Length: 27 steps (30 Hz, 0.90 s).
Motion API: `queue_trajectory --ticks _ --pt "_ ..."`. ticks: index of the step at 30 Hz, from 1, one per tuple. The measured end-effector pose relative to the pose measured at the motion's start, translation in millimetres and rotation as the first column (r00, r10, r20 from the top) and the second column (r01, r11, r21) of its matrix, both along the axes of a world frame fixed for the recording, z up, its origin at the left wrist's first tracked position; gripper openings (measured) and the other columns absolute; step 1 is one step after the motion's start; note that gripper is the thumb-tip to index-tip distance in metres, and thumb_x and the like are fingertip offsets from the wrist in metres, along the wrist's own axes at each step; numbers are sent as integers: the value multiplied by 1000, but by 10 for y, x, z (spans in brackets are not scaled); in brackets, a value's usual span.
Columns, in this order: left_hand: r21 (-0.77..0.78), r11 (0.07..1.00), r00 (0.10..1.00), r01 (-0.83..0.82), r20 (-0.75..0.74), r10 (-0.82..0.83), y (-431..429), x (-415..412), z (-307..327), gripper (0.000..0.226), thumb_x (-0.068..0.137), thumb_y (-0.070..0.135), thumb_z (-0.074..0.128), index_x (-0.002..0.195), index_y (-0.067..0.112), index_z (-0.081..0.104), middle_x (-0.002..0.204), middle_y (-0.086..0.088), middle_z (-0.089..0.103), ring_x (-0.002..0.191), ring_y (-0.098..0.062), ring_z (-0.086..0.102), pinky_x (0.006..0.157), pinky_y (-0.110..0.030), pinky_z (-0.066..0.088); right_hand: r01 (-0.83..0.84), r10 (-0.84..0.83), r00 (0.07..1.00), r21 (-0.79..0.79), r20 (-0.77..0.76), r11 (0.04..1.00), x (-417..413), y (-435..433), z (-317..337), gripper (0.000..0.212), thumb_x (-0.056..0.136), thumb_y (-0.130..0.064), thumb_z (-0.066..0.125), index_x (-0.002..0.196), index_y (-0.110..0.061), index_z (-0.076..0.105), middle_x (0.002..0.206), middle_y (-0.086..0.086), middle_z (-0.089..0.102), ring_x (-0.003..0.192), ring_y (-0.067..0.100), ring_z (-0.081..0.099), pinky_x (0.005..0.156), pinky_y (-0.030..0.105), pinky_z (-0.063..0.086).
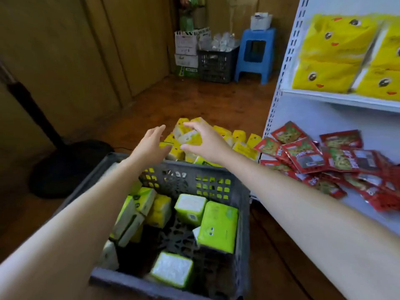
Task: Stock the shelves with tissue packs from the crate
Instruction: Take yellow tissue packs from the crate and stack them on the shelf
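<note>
Where the hands are: both past the far wall of the crate (184,176), arms stretched over it, raised above a heap of small yellow tissue packs (240,137).
Right hand (207,144): fingers and thumb curled round a yellow-and-white tissue pack (190,137), held up off the heap; blurred, so cannot tell if a second pack is in the grip.
Left hand (151,144): spread, fingers straight, palm turned toward the held pack, just beside it, holding nothing.
Crate: grey plastic with lattice walls, nearest the camera. Green tissue packs (218,226) lie loose inside, some flat, some on end, with bare lattice bottom showing between them.
Heap: just behind the crate, at the foot of the shelving unit (324,118); cannot tell if it sits on the floor or on a bottom shelf.
Shelving unit: white metal, right side, perforated upright.
Upper shelf (337,99): large yellow tissue bundles (333,50) with cartoon faces, stacked two high.
Shelf below: red snack sachets (307,152) in an untidy overlapping pile.
Floor (194,100): brown wood.
Back corner: blue plastic stool (255,53) with a white basket (260,21) on top. Dark crate (216,63) is just left of the stool, and stacked cardboard boxes (186,50) are left of that.
Left side: black stand (71,167) with a round base and a slanted pole.
</note>
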<state>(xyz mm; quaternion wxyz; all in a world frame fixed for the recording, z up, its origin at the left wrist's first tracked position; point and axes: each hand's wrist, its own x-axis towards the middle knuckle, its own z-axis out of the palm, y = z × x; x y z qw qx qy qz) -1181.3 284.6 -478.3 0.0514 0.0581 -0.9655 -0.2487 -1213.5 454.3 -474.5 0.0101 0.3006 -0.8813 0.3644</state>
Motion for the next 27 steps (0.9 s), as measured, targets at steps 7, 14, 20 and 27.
queue_trajectory --ticks 7,14,20,27 --pt "-28 990 988 -138 71 139 -859 446 -558 61 92 21 57 144 7 31 149 -14 32 139 -26 29 111 -32 23 -72 48 961 80 271 994 219 -740 -903 57 85 -34 65 136 -22 42 142 5 41 131 22 39 102 35 36" --pt "-166 984 979 60 205 -25 -1157 714 -863 64 87 41 61 142 17 38 153 -5 27 142 -21 23 115 -33 21 -122 -33 891 309 453 943 216 -966 -1594 61 85 -31 66 139 -20 38 139 11 37 123 30 44 95 34 39" --pt "-256 957 950 135 307 -52 -1131 681 -947 67 88 50 55 145 24 30 156 2 21 142 -19 20 113 -32 21 -154 -26 881 338 472 929 261 -1296 -1873 61 84 -22 67 139 -18 40 142 15 29 127 29 40 101 27 32" --pt "-251 957 933 149 356 -52 -1143 710 -979 70 87 55 53 146 28 27 156 3 20 143 -19 18 114 -37 19 -137 -109 801 357 588 924 280 -1365 -2146 53 89 -14 58 139 -10 41 156 7 8 139 23 25 110 22 23"
